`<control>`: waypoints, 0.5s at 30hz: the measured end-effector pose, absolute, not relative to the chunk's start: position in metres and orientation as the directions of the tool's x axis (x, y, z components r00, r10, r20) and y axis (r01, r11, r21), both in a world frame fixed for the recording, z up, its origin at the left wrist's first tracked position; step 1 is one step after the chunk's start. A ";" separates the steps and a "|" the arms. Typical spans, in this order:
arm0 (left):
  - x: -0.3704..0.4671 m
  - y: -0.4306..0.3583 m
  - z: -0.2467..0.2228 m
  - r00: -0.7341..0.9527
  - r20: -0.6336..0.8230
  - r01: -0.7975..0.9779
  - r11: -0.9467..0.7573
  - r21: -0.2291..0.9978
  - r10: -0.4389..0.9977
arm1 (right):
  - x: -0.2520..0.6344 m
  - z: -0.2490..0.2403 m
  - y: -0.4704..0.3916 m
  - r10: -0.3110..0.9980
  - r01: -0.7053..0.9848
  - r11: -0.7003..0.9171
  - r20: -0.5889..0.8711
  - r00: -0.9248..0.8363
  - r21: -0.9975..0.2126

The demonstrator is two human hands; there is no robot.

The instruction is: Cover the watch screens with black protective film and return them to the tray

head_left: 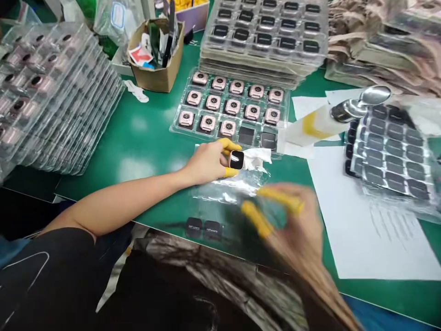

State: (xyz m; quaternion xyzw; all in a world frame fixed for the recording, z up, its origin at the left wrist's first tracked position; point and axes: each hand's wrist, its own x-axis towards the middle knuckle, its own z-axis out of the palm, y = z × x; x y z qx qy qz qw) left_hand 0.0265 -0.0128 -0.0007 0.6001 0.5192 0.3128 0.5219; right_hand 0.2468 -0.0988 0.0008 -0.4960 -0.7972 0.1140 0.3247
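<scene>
My left hand point(206, 162) pinches a smartwatch body point(236, 160) between yellow-covered fingers point(231, 172), dark screen toward the camera, over a clear plastic film point(220, 187) on the green counter point(155, 124). Reading the dial from that watch, I have my right hand point(300, 218) between four and five o'clock; it is blurred, but thumb and forefinger are spread with a gap between them. It hides part of the counter from me.

A crumpled tissue point(258, 159) sits just beside the watch at three. At twelve lies a clear tray point(175, 126) of pink watch bodies, two pockets in its near right corner showing only dark squares. A pump bottle point(319, 124) crowds that tray's right edge at two, and behind the tray a tall tray stack point(296, 71) rises. I see another tray stack point(82, 110) toward ten, a cardboard box point(156, 78) of odds and ends at eleven, black lettered pads point(212, 228) at seven, and white paper point(330, 207) at four.
</scene>
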 end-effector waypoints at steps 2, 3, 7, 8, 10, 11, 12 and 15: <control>0.027 -0.014 -0.001 0.263 -0.161 0.288 0.082 0.954 0.951 | 0.244 0.001 -0.143 0.844 0.627 0.522 0.241 -0.480 -0.578; 0.027 -0.015 0.000 0.268 -0.157 0.286 0.077 0.955 0.951 | 0.239 0.000 -0.160 0.869 0.655 0.483 0.227 -0.439 -0.581; 0.027 -0.017 0.002 0.283 -0.147 0.282 0.064 0.957 0.948 | 0.218 -0.011 -0.176 0.941 0.732 0.339 0.219 -0.258 -0.591; 0.026 -0.017 0.003 0.286 -0.150 0.282 0.066 0.957 0.946 | 0.214 -0.011 -0.171 0.945 0.727 0.328 0.223 -0.241 -0.603; 0.025 -0.016 0.004 0.292 -0.161 0.278 0.077 0.957 0.943 | 0.211 -0.010 -0.161 0.950 0.709 0.311 0.229 -0.212 -0.633; 0.024 -0.016 0.004 0.297 -0.166 0.274 0.083 0.958 0.940 | 0.210 -0.008 -0.156 0.952 0.699 0.304 0.231 -0.200 -0.648; 0.024 -0.016 0.004 0.305 -0.172 0.269 0.088 0.959 0.937 | 0.211 -0.007 -0.152 0.954 0.688 0.299 0.233 -0.190 -0.662; 0.023 -0.015 0.004 0.314 -0.175 0.259 0.093 0.961 0.933 | 0.214 -0.004 -0.146 0.956 0.654 0.292 0.234 -0.178 -0.698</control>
